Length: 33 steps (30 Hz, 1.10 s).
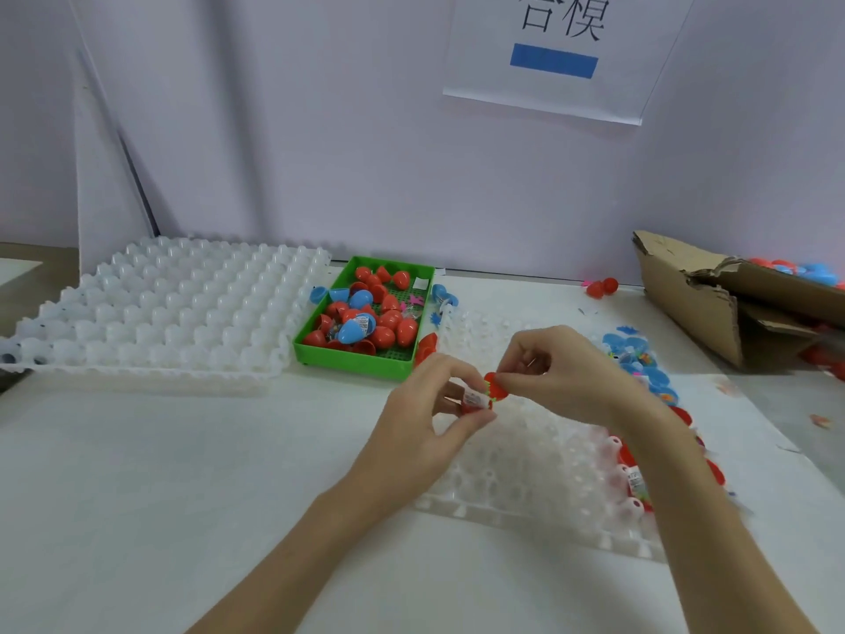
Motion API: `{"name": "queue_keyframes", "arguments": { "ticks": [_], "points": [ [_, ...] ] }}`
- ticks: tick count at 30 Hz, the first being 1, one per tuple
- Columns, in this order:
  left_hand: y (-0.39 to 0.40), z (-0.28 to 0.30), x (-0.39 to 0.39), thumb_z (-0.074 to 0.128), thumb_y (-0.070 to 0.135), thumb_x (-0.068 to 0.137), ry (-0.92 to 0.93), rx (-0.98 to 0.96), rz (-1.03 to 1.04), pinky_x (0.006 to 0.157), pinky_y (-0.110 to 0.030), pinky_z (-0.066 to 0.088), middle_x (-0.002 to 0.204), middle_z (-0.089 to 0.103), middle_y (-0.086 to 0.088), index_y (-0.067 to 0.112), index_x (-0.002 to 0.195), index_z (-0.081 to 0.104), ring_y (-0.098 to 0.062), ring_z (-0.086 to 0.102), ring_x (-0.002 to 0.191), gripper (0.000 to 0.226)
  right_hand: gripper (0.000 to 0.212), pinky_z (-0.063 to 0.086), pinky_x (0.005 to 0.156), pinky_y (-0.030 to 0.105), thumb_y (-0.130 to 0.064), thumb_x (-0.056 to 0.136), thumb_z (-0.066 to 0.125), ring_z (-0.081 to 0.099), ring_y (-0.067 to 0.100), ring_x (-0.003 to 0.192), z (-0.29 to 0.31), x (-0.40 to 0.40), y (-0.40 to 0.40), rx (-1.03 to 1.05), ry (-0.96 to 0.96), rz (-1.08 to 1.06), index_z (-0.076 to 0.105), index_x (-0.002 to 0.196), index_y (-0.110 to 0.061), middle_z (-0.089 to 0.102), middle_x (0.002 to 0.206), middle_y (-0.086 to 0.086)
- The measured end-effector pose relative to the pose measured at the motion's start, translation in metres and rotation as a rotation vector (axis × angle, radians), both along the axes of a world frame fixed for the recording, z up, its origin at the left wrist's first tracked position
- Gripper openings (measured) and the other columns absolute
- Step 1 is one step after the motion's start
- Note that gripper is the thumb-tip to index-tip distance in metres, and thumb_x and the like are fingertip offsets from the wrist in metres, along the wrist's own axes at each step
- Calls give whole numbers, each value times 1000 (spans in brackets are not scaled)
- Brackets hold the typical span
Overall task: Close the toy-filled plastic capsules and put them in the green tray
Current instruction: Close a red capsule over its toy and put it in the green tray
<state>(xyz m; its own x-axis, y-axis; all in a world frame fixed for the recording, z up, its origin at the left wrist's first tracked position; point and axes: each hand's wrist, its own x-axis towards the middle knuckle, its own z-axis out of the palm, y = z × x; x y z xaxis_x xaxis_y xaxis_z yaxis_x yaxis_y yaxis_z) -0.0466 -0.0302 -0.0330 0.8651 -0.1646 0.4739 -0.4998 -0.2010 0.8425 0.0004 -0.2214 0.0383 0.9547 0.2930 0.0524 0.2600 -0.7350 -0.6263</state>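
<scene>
Two halves of a red capsule meet near the green tray: left hand pinches the toy-filled base, right hand pinches the cap, aligned for pressing shut.

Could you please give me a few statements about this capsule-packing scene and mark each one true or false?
1. Both hands hold parts of a red capsule. True: the left hand and the right hand each pinch a part.
2. The green tray holds only blue capsules. False: most are red, with a few blue.
3. The green tray sits right of the large white cell tray. True.
4. The cardboard box stands at the table's left edge. False: it is at the far right.
5. The red capsule is already in the green tray. False: it is held above the table.
</scene>
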Motion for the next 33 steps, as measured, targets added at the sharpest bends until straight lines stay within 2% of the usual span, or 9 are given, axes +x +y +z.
{"name": "queue_keyframes", "arguments": {
  "ticks": [3, 5, 8, 14, 18, 22, 27, 30, 33],
  "points": [
    [5, 6, 3, 79, 6, 91, 107, -106, 29, 79, -25, 59, 97, 69, 4, 14, 106, 67, -18, 74, 82, 21, 12, 51, 58, 13, -21, 97, 68, 72, 3, 71, -13, -6, 9, 297, 93, -142, 72, 88, -15, 77, 82, -4],
    [8, 8, 4, 80, 6, 90, 138, -136, 47, 78, -26, 60, 96, 71, 5, 14, 107, 68, -17, 74, 81, 22, 14, 58, 64, 19, -15, 102, 59, 77, 14, 80, -16, -12, 12, 496, 206, -158, 69, 96, -7, 79, 89, 4],
    [12, 9, 5, 82, 6, 88, 161, -159, 75, 73, -25, 61, 95, 74, 2, 13, 106, 72, -17, 75, 81, 22, 11, 60, 69, 23, -5, 101, 59, 78, 24, 82, -13, -19, 16, 668, 151, -119, 70, 100, -4, 78, 91, 9],
    [18, 10, 8, 81, 9, 89, 178, -166, 144, 69, -26, 61, 95, 76, -3, 6, 114, 73, -18, 75, 83, 27, 15, 61, 74, 25, -12, 93, 72, 76, 18, 87, -14, -28, 33, 634, 41, -48, 74, 106, -19, 76, 99, -4],
    [19, 13, 8, 65, 12, 101, 141, -115, 110, 71, -22, 57, 100, 71, -5, 6, 117, 71, -12, 71, 85, 18, 13, 58, 74, 19, -11, 95, 70, 77, 19, 84, -16, -28, 37, 718, 36, -88, 75, 106, -16, 78, 95, -1],
    [18, 18, 4, 58, 18, 104, 129, -94, 56, 78, -23, 58, 109, 65, -8, 7, 122, 68, -10, 70, 91, 24, 13, 60, 81, 24, -16, 96, 69, 76, 19, 85, -17, -29, 38, 764, 33, -107, 75, 107, -18, 79, 94, 1],
    [20, 21, 3, 49, 9, 108, 120, -134, 65, 77, -29, 60, 107, 64, -10, 4, 109, 69, -8, 66, 88, 20, 13, 61, 82, 27, -18, 96, 70, 76, 18, 87, -17, -30, 40, 788, 43, -105, 76, 107, -22, 78, 96, -1],
    [20, 19, 5, 57, 3, 104, 117, -158, 138, 72, -24, 60, 100, 71, -7, 2, 115, 72, -4, 70, 82, 18, 13, 60, 75, 20, -17, 95, 70, 76, 16, 88, -17, -32, 43, 812, 40, -96, 76, 105, -22, 78, 95, -5],
    [25, 19, 7, 69, 8, 99, 235, -261, 115, 73, -23, 60, 96, 78, -1, 11, 116, 77, -11, 74, 86, 19, 13, 57, 73, 16, -18, 93, 72, 76, 13, 88, -17, -32, 44, 810, 26, -88, 76, 105, -24, 78, 95, -8]
  ]
}}
